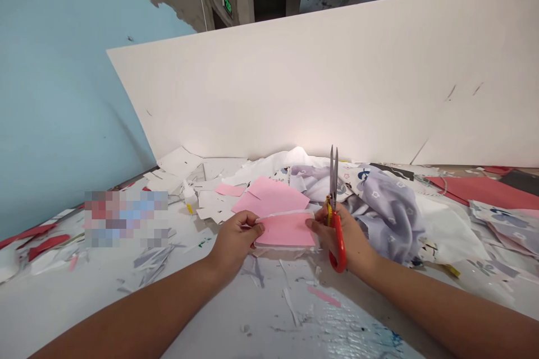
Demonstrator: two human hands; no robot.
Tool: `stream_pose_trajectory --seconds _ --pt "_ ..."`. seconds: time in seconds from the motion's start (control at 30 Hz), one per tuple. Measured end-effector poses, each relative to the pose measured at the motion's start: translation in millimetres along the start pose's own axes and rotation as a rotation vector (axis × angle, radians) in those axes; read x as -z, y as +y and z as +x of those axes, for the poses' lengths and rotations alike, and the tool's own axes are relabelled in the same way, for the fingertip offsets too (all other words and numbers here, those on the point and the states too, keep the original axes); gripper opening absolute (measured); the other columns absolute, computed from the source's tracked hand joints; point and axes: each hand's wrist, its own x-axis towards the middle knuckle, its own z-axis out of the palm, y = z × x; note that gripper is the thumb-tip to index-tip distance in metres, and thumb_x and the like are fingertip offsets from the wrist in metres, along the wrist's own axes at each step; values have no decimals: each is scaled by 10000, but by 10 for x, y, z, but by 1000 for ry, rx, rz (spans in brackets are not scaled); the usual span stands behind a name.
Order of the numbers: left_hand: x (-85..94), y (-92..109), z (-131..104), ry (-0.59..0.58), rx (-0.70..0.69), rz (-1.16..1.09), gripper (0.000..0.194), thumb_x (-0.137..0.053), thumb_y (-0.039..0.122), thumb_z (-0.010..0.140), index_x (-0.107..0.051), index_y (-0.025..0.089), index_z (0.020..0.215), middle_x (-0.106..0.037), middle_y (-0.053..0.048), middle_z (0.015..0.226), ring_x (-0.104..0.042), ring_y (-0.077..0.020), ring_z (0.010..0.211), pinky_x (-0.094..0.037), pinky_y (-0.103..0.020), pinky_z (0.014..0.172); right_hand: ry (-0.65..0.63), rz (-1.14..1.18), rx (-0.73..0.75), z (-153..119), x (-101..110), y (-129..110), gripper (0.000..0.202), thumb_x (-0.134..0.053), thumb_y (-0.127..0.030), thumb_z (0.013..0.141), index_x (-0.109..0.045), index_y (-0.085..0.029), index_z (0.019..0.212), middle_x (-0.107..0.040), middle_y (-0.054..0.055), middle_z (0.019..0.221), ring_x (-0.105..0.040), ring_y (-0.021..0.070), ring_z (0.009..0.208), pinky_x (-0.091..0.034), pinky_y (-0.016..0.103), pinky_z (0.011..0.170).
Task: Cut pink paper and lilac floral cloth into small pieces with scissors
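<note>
Between my two hands is a pink piece (286,230) with white edging along its top and bottom; whether it is paper or cloth I cannot tell. My left hand (236,235) pinches its left end between thumb and fingers. At the right end, my right hand (337,233) pinches it too. A pair of scissors (334,202) with red handles hangs on the right hand, blades pointing up and close together. Just behind the held piece lies a larger pink sheet (269,197).
Patterned lilac cloth (389,213) is heaped to the right. A small white glue bottle (189,196) stands at the left among white paper scraps. Red sheets (484,189) lie far right. A tall white board (320,84) closes off the back; thin offcuts litter the tabletop (202,320).
</note>
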Motion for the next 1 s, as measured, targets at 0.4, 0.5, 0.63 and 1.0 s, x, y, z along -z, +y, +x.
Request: stream_pose_trajectory --seconds 0.4,0.5,0.63,1.0 --pt "104 194 -20 -481 334 -453 192 -582 324 699 -529 191 826 -495 40 552 -482 -94 426 -383 -196 368 -196 166 28 27 50 -31 263 -640 -238 648 -381 -216 684 -415 -91 568 -358 72 469 -283 223 467" --pt "123 186 -40 -583 376 -490 394 -607 485 659 -557 169 889 -553 3 609 -540 -129 495 -394 -211 388 -199 163 12 35 56 -8 257 -637 -225 664 -381 -212 682 -413 -89 572 -347 70 475 -273 224 470" --pt "95 168 -51 -531 383 -378 391 -690 467 596 -546 159 788 -540 11 571 -504 -88 456 -310 -165 369 -226 236 -33 34 58 11 245 -628 -205 675 -385 -216 707 -410 -90 574 -340 66 458 -262 221 451" --pt "83 217 -150 -401 340 -382 294 -685 305 633 -524 180 844 -534 8 676 -513 -97 551 -365 -177 421 -298 279 3 28 61 -15 243 -625 -222 689 -384 -212 724 -394 -76 613 -368 78 508 -296 223 485"
